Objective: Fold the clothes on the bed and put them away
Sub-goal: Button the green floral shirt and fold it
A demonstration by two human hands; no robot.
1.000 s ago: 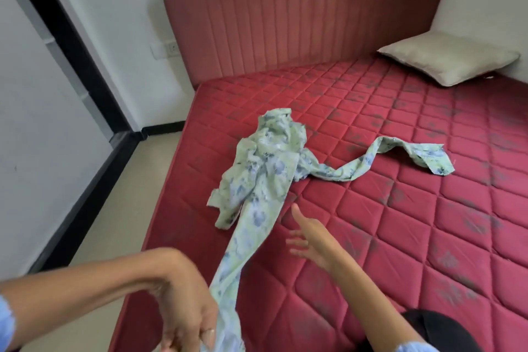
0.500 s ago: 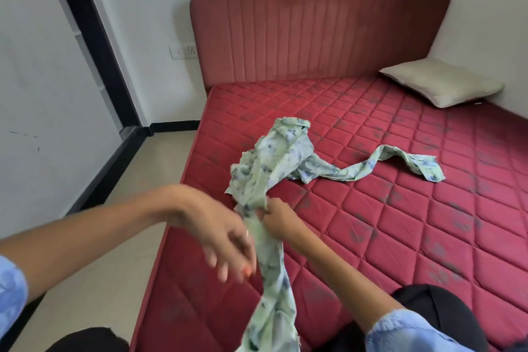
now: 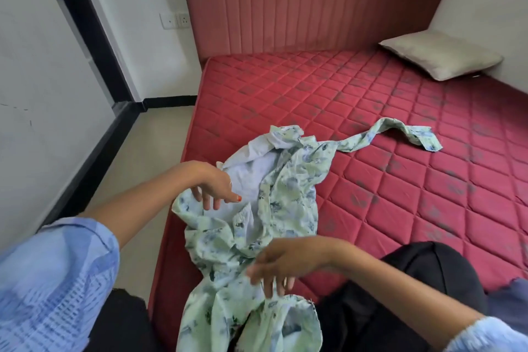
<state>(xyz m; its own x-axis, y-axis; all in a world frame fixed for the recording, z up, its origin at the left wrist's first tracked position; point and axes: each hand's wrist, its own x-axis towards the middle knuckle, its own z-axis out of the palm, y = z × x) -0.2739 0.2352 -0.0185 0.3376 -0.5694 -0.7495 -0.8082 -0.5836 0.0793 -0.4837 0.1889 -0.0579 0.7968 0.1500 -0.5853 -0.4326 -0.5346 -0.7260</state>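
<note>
A light green floral garment [image 3: 288, 191] lies crumpled on the near left corner of the red quilted mattress [image 3: 400, 208]. One long sleeve [image 3: 400, 134] trails off to the right, and the lower end [image 3: 257, 320] hangs over the bed's edge toward my lap. My left hand [image 3: 213, 184] is at the garment's left edge, fingers loose and pointing down, gripping nothing. Lower down, my right hand [image 3: 281, 263] hovers over the bunched middle with fingers spread; it is motion-blurred and holds nothing.
A beige pillow [image 3: 440, 57] lies at the far right by the red padded headboard [image 3: 314, 3]. Left of the bed runs a strip of beige floor [image 3: 134, 168] along a white wall with black trim. My dark-trousered knee [image 3: 423, 280] rests on the mattress.
Both hands have let go of the bunched garment. It now lies more spread open, with its pale inside showing, and sits nearer the bed's edge. My left hand moved up-left, my right hand down.
</note>
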